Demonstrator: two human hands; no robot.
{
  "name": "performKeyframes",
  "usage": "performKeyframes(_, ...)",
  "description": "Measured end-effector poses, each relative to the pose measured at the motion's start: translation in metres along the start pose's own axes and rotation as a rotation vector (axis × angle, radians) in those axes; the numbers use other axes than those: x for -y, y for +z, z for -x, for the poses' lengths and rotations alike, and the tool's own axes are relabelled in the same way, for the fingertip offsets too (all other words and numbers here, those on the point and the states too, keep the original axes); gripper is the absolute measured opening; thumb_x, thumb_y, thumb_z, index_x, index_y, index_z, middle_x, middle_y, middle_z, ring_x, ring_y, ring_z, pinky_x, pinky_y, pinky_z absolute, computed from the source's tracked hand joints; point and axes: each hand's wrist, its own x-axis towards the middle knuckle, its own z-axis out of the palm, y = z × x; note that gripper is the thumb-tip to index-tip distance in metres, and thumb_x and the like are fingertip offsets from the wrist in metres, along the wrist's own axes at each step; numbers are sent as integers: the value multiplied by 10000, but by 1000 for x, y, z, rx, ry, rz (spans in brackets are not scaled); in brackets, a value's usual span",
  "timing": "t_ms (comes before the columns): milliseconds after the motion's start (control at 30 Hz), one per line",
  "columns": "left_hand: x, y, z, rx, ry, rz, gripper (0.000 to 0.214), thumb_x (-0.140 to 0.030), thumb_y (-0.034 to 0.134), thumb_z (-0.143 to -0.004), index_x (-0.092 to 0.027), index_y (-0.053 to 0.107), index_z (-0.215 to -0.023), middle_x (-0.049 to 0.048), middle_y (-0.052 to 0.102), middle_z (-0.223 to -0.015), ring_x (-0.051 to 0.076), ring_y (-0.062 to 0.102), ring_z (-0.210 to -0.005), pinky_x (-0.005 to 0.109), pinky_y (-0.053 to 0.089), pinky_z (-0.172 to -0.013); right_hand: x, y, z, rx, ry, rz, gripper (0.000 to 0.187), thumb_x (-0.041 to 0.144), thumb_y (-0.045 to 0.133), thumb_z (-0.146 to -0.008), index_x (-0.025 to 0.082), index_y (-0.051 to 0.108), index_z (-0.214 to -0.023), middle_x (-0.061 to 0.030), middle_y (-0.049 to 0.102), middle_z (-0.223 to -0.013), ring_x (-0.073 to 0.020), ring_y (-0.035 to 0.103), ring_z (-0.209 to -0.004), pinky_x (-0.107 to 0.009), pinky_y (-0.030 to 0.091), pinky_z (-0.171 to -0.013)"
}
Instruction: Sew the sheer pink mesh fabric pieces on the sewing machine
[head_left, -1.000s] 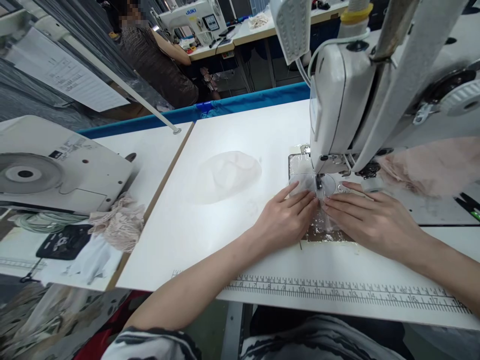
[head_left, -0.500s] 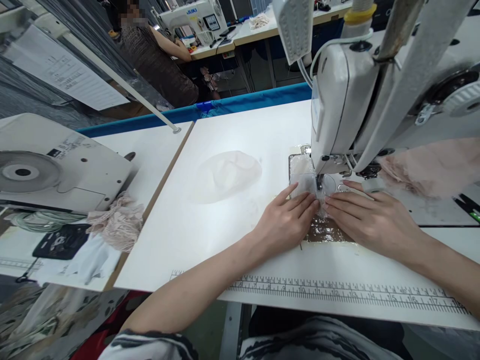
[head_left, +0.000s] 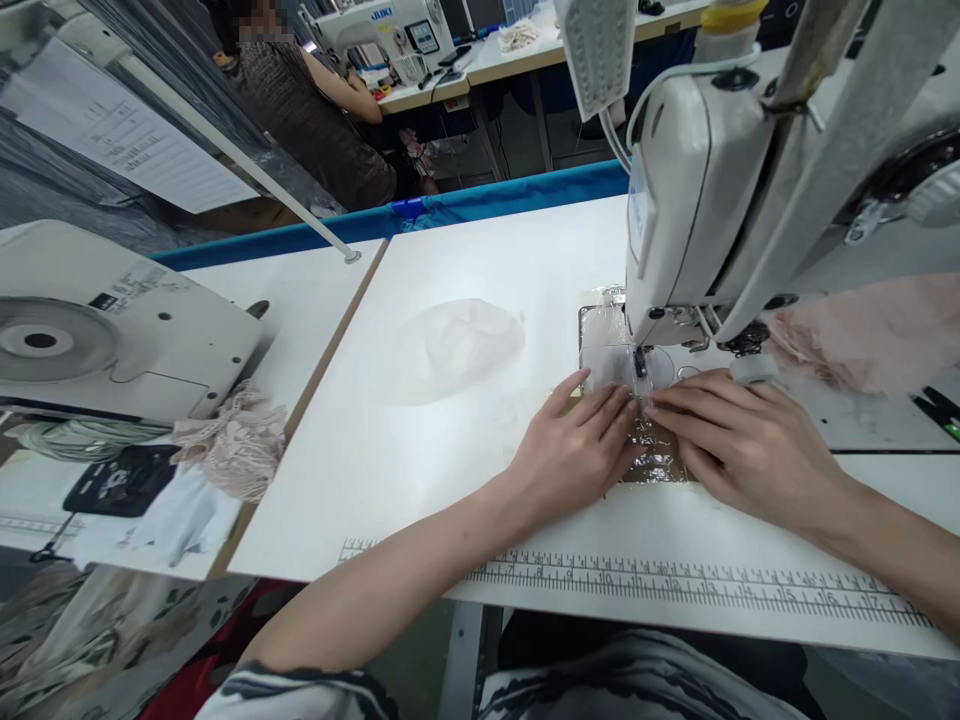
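Observation:
At the sewing machine (head_left: 675, 200), both my hands lie low on either side of the needle and presser foot (head_left: 641, 365). My left hand (head_left: 577, 435) rests with its fingers stretched out, their tips on thin, see-through material (head_left: 607, 365) just left of the foot. From the right, my right hand (head_left: 742, 435) reaches in flat, fingers extended, its tips close to the left ones in front of the foot. Shiny clear film or tape covers a brown patch (head_left: 656, 455) between and below the hands. What lies under my fingertips is mostly hidden.
A sheer pale fabric piece (head_left: 472, 345) lies on the white table. Pink fabric (head_left: 870, 330) and black scissors (head_left: 937, 410) are to the right. Gathered pink fabric (head_left: 232, 445) and another machine (head_left: 120, 320) stand left. A person (head_left: 315, 110) sits beyond the blue edging (head_left: 517, 195).
My right hand's fingers have drawn slightly closer together and its knuckles have risen a little. My left hand has shifted only slightly. The view has moved a little.

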Motion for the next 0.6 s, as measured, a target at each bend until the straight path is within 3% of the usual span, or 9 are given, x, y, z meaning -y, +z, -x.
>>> performKeyframes(300, 5, 6, -2, 30, -54, 23, 443, -401, 466, -1022, -66, 616, -1270, 131, 663, -1296, 246, 625, -1224, 496, 418, -1139, -3, 3, -5, 25, 23, 100, 244, 102, 540, -918, 129, 726, -1072, -60, 723, -1105, -224, 642, -946, -373, 458, -826)
performKeyframes(600, 13, 12, -7, 84, -108, 49, 517, -463, 415, -1032, -76, 588, -1330, 125, 620, -1358, 239, 569, -1298, 517, 284, -1226, -7, 7, -12, 65, 2, 231, 265, 99, 518, -915, 115, 712, -1094, -56, 720, -1081, -236, 634, -934, -388, 426, -898)
